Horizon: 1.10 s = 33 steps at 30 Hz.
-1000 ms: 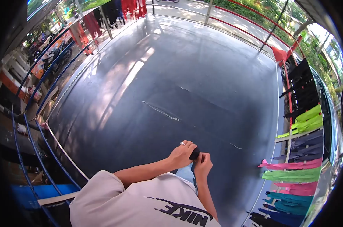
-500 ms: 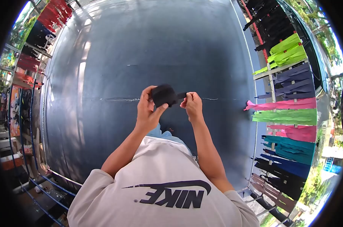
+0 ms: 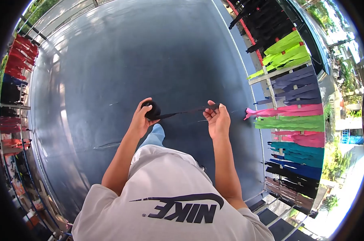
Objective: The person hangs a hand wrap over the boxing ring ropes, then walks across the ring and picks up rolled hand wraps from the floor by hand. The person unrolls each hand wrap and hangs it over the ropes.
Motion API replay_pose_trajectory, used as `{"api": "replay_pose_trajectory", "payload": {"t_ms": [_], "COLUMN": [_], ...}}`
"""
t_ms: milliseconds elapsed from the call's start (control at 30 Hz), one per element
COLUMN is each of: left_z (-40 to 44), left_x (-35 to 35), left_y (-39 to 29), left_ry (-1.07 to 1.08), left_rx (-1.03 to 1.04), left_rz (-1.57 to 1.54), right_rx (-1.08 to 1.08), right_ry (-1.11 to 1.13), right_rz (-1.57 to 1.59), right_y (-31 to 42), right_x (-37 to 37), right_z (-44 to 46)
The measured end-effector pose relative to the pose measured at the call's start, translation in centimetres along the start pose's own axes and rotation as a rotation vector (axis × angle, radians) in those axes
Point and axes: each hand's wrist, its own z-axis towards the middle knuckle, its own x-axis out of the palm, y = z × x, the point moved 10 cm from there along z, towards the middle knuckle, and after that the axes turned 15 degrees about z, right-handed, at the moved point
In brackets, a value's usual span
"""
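A rolled black hand wrap (image 3: 153, 110) sits in my left hand (image 3: 140, 120), fingers and thumb closed around it. From the roll a loose black strip (image 3: 182, 113) stretches across to my right hand (image 3: 218, 119), which pinches its far end between thumb and fingers. The strip is fairly taut, slightly twisted near the roll, and hangs in the air above the dark floor. My two hands are apart, at about the same height in front of my body.
A dark grey mat floor (image 3: 109, 60) lies below me, bounded by a white rope (image 3: 257, 100). Along the right side hang cloth strips in lime (image 3: 288, 54), pink (image 3: 294, 110) and other colours. Red strips (image 3: 21, 58) hang at the far left. My blue-clad leg (image 3: 154, 136) shows below.
My hands have moved apart, drawing a long strip out from the roll. The roll has moved left and turned. My view has shifted, and one leg now shows more.
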Motion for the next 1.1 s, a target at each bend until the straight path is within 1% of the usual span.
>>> {"api": "replay_pose_trajectory", "payload": {"t_ms": [100,133,200,267,333,533,667,733,767,867,900,967,1100], "left_z": [4.9,6.1,8.5,11.0,13.5,20.1,25.8,28.9,30.3,34.0,35.4,38.0,42.5], "left_x": [0.8,1.1,0.7,1.3,1.5,3.2,4.5,5.3,5.8,8.3,9.4,10.8,13.0], "left_y": [-2.6,-2.9,-3.1,-5.2,-6.5,-10.4,-13.7,-15.3,-16.0,-19.6,-21.0,-23.2,-26.1], "left_ry": [0.133,0.184,0.170,0.176,0.159,0.092,0.065,0.065,0.105,0.163,0.165,0.153,0.160], "left_rx": [-0.160,-0.216,-0.347,-0.417,-0.404,-0.412,-0.400,-0.410,-0.420,-0.386,-0.341,-0.265,-0.222], "left_rz": [0.158,0.203,0.178,0.127,0.149,0.151,0.126,0.079,0.009,-0.108,-0.130,-0.180,-0.172], "right_rx": [0.042,0.021,-0.018,-0.054,-0.094,-0.052,-0.051,-0.028,-0.042,-0.139,-0.137,-0.147,-0.139], "right_ry": [-0.012,-0.029,-0.075,-0.077,-0.060,-0.076,-0.011,-0.013,-0.037,-0.032,0.002,0.056,0.099], "right_rz": [0.037,0.062,0.110,0.121,0.095,0.128,-0.071,-0.193,-0.281,-0.370,-0.328,-0.340,-0.300], "right_y": [0.7,0.7,0.8,1.0,1.1,0.1,0.2,1.2,1.9,5.0,5.8,8.0,11.3], "right_x": [3.4,4.5,6.1,7.1,8.2,10.6,13.1,14.7,15.3,18.3,19.4,21.6,25.5], "right_z": [4.3,5.9,8.6,11.3,13.6,22.9,31.3,35.7,37.9,44.0,46.1,50.2,55.9]}}
